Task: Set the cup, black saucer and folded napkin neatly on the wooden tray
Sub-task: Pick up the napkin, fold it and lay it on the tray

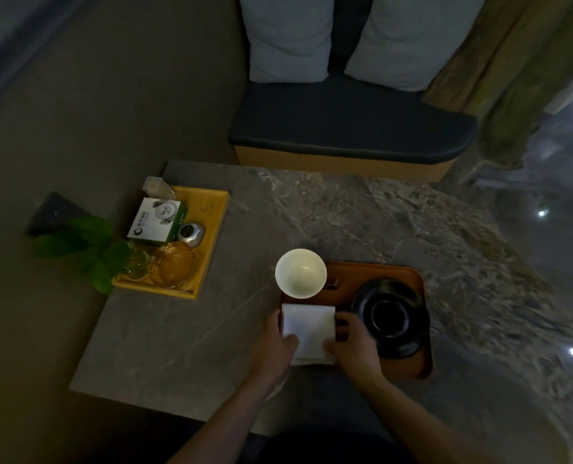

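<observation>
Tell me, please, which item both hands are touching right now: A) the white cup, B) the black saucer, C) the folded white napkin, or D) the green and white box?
C: the left hand and the right hand both grip the edges of the folded white napkin on the wooden tray.

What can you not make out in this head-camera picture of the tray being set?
- Head view: the napkin's near edge, covered by both hands, left and right.
- Print on the green box: too small.
- The cup's base: hidden by its own bowl.
</observation>
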Demonstrator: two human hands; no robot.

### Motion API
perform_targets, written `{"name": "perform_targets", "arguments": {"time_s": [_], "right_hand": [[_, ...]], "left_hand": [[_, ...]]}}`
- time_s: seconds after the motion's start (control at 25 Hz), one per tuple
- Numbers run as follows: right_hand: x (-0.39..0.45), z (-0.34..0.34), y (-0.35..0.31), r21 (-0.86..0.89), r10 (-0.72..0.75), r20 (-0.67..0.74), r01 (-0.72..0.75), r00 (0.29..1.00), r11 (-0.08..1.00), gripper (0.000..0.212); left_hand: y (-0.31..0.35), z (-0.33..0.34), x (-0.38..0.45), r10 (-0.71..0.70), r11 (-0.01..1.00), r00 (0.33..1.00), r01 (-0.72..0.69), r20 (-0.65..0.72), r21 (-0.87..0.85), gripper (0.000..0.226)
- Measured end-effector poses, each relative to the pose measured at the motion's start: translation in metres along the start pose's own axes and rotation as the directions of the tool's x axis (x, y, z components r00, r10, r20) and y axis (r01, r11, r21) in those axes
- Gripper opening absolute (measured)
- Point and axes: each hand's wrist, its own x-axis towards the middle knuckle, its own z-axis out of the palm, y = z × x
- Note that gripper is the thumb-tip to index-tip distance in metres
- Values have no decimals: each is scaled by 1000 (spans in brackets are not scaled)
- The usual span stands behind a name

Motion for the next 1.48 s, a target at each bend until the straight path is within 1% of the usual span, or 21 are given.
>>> {"name": "perform_targets", "arguments": {"time_s": [0.08, 0.2, 0.28, 0.36, 0.44, 0.52, 0.72, 0.8, 0.92, 1.04, 1.12, 1.2, 1.48], "right_hand": [[2, 5, 2, -15, 3, 0, -3, 1000, 1000, 54], [4, 10, 4, -31, -33, -19, 32, 999, 999, 53], [5, 13, 4, -65, -53, -35, 50, 998, 997, 54], [5, 15, 3, -98, -50, -50, 45, 998, 994, 56], [5, 16, 3, -129, -46, -50, 39, 998, 991, 57], [5, 16, 4, -174, -60, -36, 53, 998, 983, 58], [1, 16, 9, -262, -115, 13, 114, 993, 958, 61], [-2, 12, 12, -310, -176, 38, 179, 984, 934, 65], [-10, 4, 24, -441, -289, 108, 306, 951, 843, 74], [-12, 1, 29, -575, -337, 170, 371, 926, 729, 68], [-11, 2, 28, -612, -348, 187, 386, 919, 691, 63], [-10, 3, 27, -628, -343, 188, 382, 920, 678, 59], [-9, 3, 33, -663, -341, 198, 382, 919, 644, 53]], "left_hand": [[0, 3, 3, 55, 986, 998, -47, -45, 158, 68], [-1, 9, 6, 127, 931, 986, -81, -108, 356, 64], [-3, 10, 8, 165, 897, 980, -101, -115, 431, 60], [-6, 10, 7, 222, 872, 970, -151, -102, 466, 62], [-7, 9, 6, 294, 807, 950, -189, -103, 559, 65], [-8, 9, 5, 325, 760, 940, -195, -103, 620, 67], [-14, 5, 5, 369, 713, 924, -211, -102, 669, 73], [-19, -1, 7, 387, 715, 919, -248, -75, 653, 74], [-32, -11, 7, 463, 690, 885, -392, 45, 609, 66], [-41, -22, 8, 539, 573, 825, -506, 168, 645, 55], [-42, -27, 10, 553, 497, 801, -537, 228, 682, 54], [-39, -30, 10, 547, 450, 794, -545, 264, 707, 55], [-38, -34, 10, 525, 411, 802, -532, 285, 740, 56]]}}
